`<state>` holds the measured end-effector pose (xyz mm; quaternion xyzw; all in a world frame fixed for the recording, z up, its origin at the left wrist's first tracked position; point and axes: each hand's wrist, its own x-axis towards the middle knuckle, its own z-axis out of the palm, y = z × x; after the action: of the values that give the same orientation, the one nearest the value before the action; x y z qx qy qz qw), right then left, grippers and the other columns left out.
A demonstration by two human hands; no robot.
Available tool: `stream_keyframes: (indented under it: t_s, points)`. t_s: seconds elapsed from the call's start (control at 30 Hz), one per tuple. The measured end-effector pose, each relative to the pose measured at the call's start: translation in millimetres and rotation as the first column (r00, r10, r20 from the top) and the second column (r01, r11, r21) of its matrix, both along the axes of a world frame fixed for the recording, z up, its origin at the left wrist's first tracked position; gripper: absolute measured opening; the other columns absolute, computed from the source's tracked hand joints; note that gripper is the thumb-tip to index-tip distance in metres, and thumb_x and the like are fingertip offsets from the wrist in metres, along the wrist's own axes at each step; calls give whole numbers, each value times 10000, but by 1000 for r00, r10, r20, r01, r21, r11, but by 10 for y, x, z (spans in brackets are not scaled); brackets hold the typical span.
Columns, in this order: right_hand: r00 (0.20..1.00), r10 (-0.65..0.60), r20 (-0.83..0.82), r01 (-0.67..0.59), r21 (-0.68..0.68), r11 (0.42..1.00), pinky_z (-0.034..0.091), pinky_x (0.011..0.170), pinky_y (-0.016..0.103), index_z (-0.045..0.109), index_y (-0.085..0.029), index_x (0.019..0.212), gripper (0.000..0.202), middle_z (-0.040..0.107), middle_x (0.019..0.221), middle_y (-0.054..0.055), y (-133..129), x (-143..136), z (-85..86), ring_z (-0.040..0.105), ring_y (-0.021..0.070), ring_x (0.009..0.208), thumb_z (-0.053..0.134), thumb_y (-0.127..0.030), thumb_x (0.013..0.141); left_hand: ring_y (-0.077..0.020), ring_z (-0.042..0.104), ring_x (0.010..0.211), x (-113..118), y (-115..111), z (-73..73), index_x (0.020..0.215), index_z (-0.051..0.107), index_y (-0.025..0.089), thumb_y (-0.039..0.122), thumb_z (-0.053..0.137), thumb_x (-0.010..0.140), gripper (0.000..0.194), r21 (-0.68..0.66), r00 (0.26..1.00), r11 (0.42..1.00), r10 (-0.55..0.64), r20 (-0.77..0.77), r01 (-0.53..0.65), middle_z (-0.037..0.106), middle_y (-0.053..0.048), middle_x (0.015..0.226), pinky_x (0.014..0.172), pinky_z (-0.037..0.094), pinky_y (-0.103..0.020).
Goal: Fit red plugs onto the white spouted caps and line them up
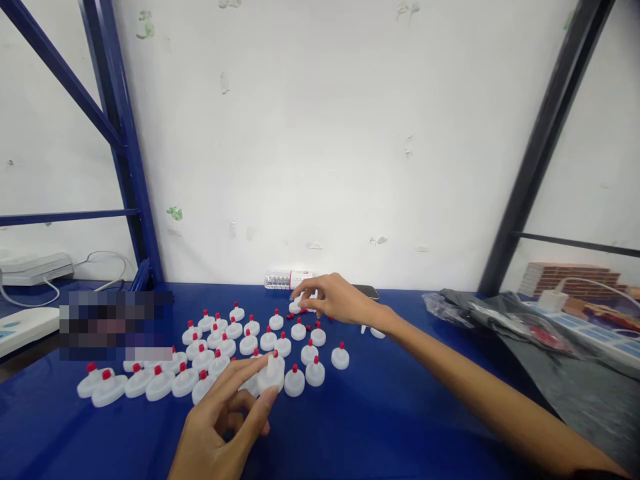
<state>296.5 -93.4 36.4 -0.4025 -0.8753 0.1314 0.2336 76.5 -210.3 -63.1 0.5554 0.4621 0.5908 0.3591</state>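
My left hand [225, 420], near the front, pinches a white plastic nozzle cap [270, 380] between thumb and fingers. A red tip shows at its top, but I cannot tell whether it belongs to this cap or one behind. Farther back, my right hand [337, 300] is closed, fingertips curled down over small red tips [319, 325] and white pieces [295, 305]; what it grips is hidden. Many white nozzle caps with red tips, such as this one [295, 382], stand on the blue table [380, 427], mostly left of and between my hands.
A clear bottle [277, 280] lies by the wall, with a dark phone [367, 291] right of it. Plastic bags [505, 317] and a power strip [590, 330] sit at right. Blue frame posts [125, 153] rise at left, near another power strip [25, 327].
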Motion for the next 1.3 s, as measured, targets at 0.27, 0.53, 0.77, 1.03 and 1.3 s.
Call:
stream_keyframes:
  t_s: [0.27,0.53,0.77,1.03,1.3]
  points:
    - [915,-271,300,277,24,961,463,679,283,805,-217,912,118,796,937,58,350,193,-417,729,250,858,803,-298,827,-230,723,673,-157,110,-119,1299,610,154,622,728,794,698,-100,981,992,-97,-170,81,763,-42,690,485,466,-239]
    - [963,-181,201,193,-46,980,484,642,255,756,-157,900,83,771,800,46,328,195,-360,706,153,625,675,-171,913,-123,524,466,-123,39,-40,1370,586,145,628,688,835,728,-124,979,988,-109,-175,87,716,-13,616,454,331,-216]
    - [983,146,-108,-145,14,989,511,680,254,801,-204,960,200,789,886,28,-175,34,210,705,146,740,693,-370,934,-125,569,518,-79,6,14,1335,649,212,574,683,867,593,-55,987,996,-78,-144,71,624,38,568,468,355,-201]
    - [940,339,-49,-337,47,940,480,686,248,813,-207,1001,127,803,907,15,-676,-265,249,704,133,754,701,-240,950,-144,609,534,-98,19,50,1324,637,138,580,676,869,636,-38,979,994,-107,-171,102,597,43,544,484,413,-213]
    - [918,354,-181,-388,-212,897,459,612,217,807,-193,981,185,766,822,12,-611,-269,193,646,108,671,759,-353,900,-151,621,518,-84,-24,82,1265,680,151,535,704,858,560,-8,983,994,-106,-149,106,618,45,547,513,477,-239]
